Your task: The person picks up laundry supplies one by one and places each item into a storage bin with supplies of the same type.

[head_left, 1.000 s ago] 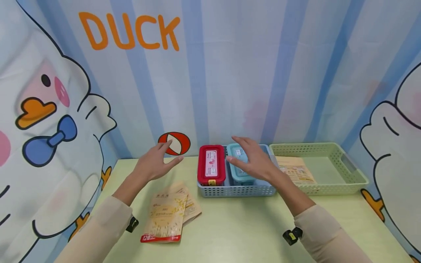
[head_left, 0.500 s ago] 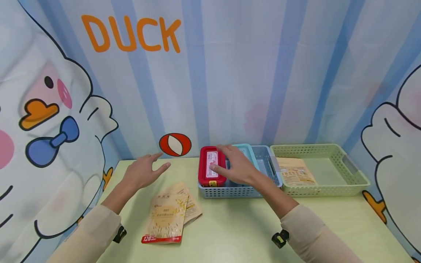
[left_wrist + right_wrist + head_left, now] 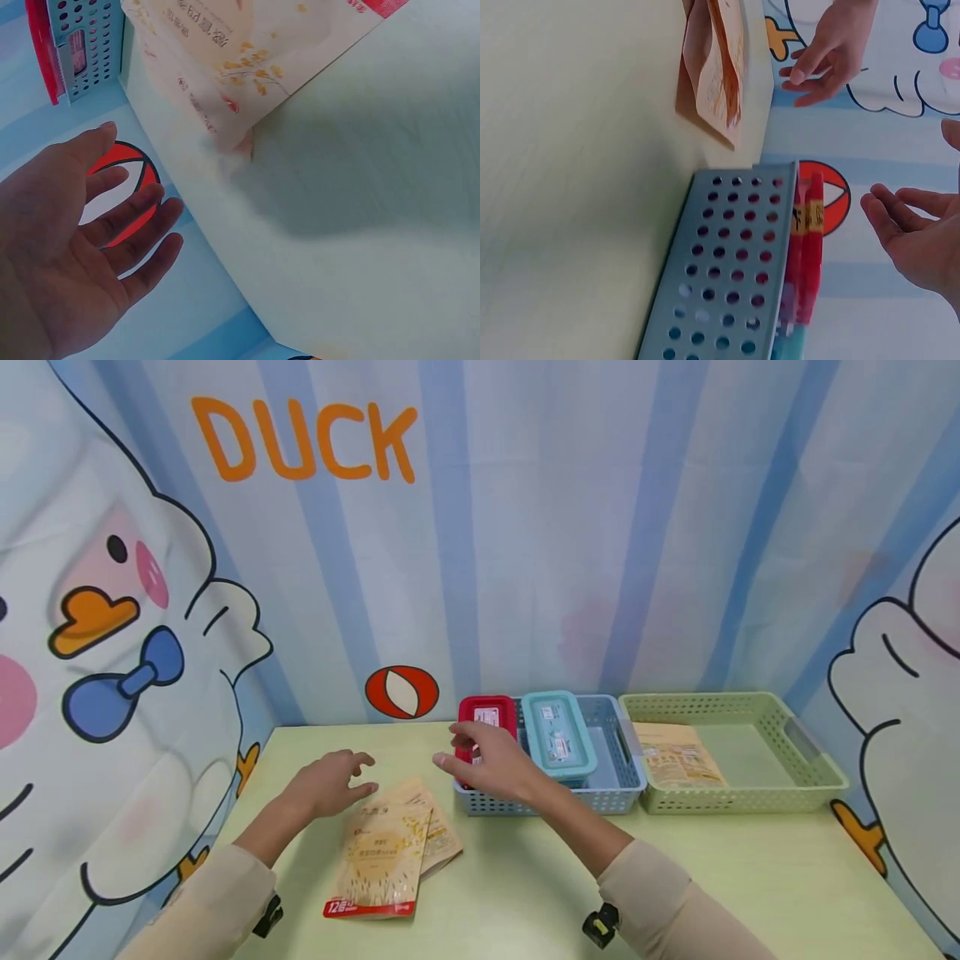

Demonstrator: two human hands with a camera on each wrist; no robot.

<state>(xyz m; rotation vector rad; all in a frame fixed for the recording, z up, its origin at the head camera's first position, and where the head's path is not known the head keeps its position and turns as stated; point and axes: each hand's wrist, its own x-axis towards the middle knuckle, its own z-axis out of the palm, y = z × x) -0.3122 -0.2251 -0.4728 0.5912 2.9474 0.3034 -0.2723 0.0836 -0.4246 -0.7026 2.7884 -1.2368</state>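
Two beige paper pouches lie overlapped on the table. The front pouch [image 3: 381, 860] has a red bottom band, and the rear pouch [image 3: 442, 842] is partly hidden beneath it. My left hand [image 3: 328, 783] hovers just above and left of their top end, fingers loosely bent and holding nothing. To the right, my right hand [image 3: 495, 763] is over a red-lidded box [image 3: 487, 708], hiding part of it. In the right wrist view that hand is apart from the box, its fingers loosely bent around nothing. The blue basket [image 3: 585, 802] holds this box and a teal-lidded box [image 3: 558, 735].
Against the blue basket's right side stands a green basket [image 3: 750, 802] with another beige pouch [image 3: 678, 756] lying in its left part. A striped duck-print curtain [image 3: 555, 527] hangs behind the pale green table [image 3: 510, 893].
My right hand has moved left and down, from over the teal-lidded box to over the red-lidded one. My left hand has dropped lower, closer to the pouches. The boxes and pouches stay put.
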